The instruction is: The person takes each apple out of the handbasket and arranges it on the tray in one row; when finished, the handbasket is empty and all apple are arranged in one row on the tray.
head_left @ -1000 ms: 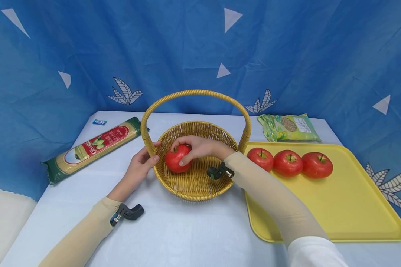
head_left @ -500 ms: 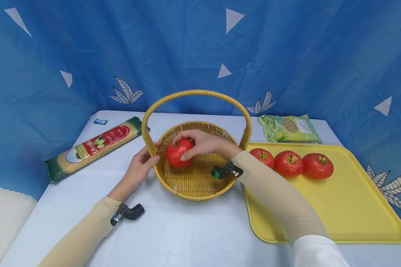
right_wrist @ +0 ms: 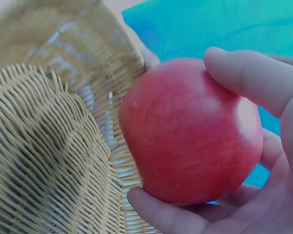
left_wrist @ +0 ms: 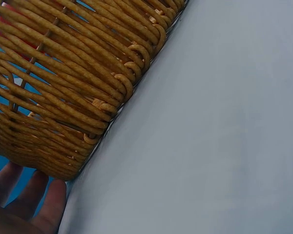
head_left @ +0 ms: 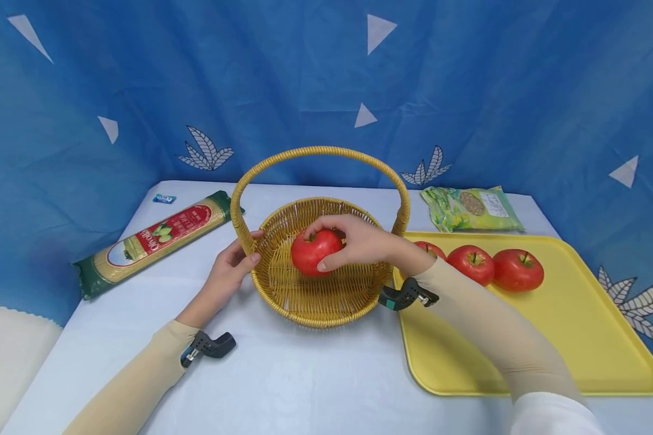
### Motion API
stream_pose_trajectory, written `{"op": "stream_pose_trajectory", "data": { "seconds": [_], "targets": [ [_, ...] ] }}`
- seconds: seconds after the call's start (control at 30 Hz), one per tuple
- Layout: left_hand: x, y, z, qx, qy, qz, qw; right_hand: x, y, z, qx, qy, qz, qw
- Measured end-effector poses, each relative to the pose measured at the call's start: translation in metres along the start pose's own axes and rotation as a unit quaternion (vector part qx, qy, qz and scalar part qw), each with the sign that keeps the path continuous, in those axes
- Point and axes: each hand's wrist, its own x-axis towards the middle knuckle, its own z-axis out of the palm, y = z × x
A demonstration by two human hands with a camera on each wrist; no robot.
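My right hand (head_left: 359,243) grips a red apple (head_left: 314,254) between thumb and fingers, over the inside of a wicker basket (head_left: 312,305) with a tall arched handle. In the right wrist view the apple (right_wrist: 190,131) fills the middle, with the woven wall beside it. On the basket's left side, my left hand (head_left: 231,272) holds the rim at the foot of the handle, thumb toward the inside. The left wrist view shows the fingertips (left_wrist: 53,200) against the woven outer wall (left_wrist: 63,92). No other apple shows inside the basket.
A yellow tray (head_left: 577,338) at right bears three red apples (head_left: 518,270) in a row, one partly behind my right forearm. Behind it lies a green bag (head_left: 470,208). A pasta packet (head_left: 152,241) and a small blue packet (head_left: 164,198) lie at left on the white table (head_left: 283,386).
My right hand has lifted the apple a little and carried it right, from the basket's left side toward its middle. The left hand and basket have stayed in place.
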Motion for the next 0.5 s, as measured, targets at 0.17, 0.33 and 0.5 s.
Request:
{"op": "stream_pose_trajectory", "data": {
  "seconds": [0.17,0.33,0.5],
  "targets": [
    [0.0,0.0,0.0,0.003,0.002,0.007,1.0,-0.02,-0.002,0.003,0.016,0.017,-0.018,1.0],
    [-0.001,-0.002,0.0,0.007,-0.001,-0.001,1.0,-0.038,-0.005,0.007,0.047,0.034,-0.026,0.998],
    [-0.001,-0.003,0.0,0.012,0.001,-0.004,0.9999,-0.056,-0.01,0.01,0.066,0.056,-0.025,0.996]
  ]
}}
